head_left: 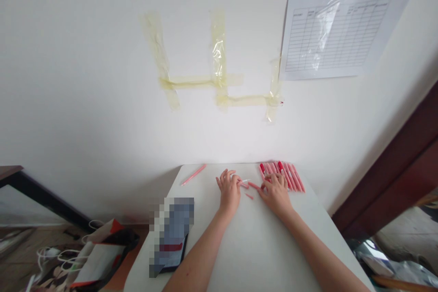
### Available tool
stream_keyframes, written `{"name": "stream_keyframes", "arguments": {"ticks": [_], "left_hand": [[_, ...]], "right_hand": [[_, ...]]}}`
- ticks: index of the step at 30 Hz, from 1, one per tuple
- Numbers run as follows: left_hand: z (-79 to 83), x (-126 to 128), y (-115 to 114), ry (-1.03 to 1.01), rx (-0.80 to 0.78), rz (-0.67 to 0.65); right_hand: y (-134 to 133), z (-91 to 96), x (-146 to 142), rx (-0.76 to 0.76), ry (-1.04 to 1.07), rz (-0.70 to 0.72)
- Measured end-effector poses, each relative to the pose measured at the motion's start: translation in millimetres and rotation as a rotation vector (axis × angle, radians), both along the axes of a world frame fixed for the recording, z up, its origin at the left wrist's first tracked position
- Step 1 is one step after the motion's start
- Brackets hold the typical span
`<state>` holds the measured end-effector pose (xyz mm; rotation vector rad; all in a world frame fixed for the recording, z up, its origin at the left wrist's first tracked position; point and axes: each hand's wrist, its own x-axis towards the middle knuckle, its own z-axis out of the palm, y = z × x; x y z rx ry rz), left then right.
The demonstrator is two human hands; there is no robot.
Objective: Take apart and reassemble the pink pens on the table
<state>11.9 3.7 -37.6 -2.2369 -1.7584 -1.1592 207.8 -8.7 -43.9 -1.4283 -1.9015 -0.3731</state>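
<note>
My left hand point(228, 190) rests on the white table point(253, 242) with its fingers curled around a small pink pen part point(243, 185). My right hand point(276, 191) lies just to its right and pinches another pink pen piece point(255, 185) that points toward the left hand. A short pink piece point(249, 196) lies on the table between the two hands. Behind the right hand a row of several pink pens point(284, 174) lies side by side at the far edge. One single pink pen point(194, 174) lies alone at the far left corner.
A phone-like dark device point(171, 242) lies at the table's left edge. The white wall behind carries yellowed tape strips point(219, 54) and a printed table sheet point(338, 32). Bags and cables point(85, 255) sit on the floor at left. A dark wooden frame point(393, 169) stands at right.
</note>
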Motion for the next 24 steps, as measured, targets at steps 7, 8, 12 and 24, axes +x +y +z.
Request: {"name": "stream_keyframes", "arguments": {"ticks": [7, 8, 12, 24], "left_hand": [[1.1, -2.0, 1.2, -0.024, -0.018, 0.01], [1.3, -2.5, 1.7, -0.027, -0.02, 0.013], [2.4, -4.9, 3.5, -0.046, -0.038, 0.018], [8.5, -5.2, 1.0, -0.065, -0.048, -0.003]], "right_hand": [[2.0, 1.6, 7.8, 0.017, 0.054, 0.015], [2.9, 1.8, 10.3, 0.025, 0.066, 0.017], [7.1, 1.9, 19.3, 0.039, 0.089, 0.031], [4.1, 9.3, 18.3, 0.039, 0.095, 0.066]]}}
